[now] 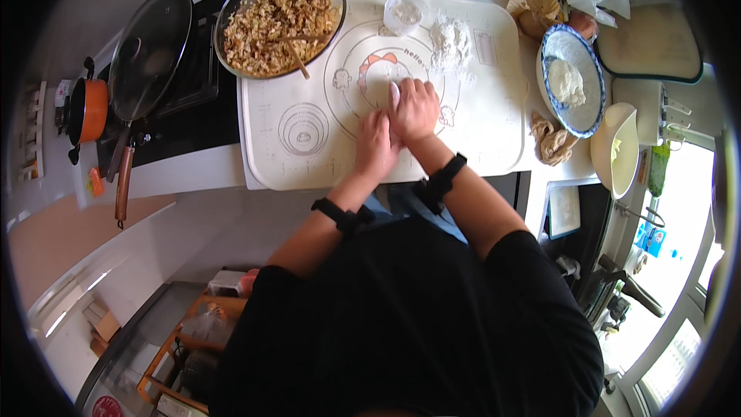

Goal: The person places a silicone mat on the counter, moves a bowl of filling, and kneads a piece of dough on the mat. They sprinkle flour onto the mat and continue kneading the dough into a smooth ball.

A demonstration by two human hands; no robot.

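My left hand (375, 142) and my right hand (415, 109) meet over the middle of a white printed kneading mat (486, 127). The fingers of the right hand curl downward, and its wrist lies close against the left. A whitish, flour-dusted bit shows at the right thumb; whether it is dough or floury skin cannot be told. Whatever lies under the palms is hidden. Beyond the hands, a heap of loose flour (450, 43) is spread on the mat. A small clear tub (405, 13) with flour in it stands beside that heap.
A glass bowl of chopped filling (278, 29) with wooden utensils overlaps the mat's left corner. To the right are a blue-rimmed bowl (570, 84) holding white dough or flour, a crumpled cloth (553, 139) and a cream bowl (615, 153). A lidded pan (151, 55) sits on the stove.
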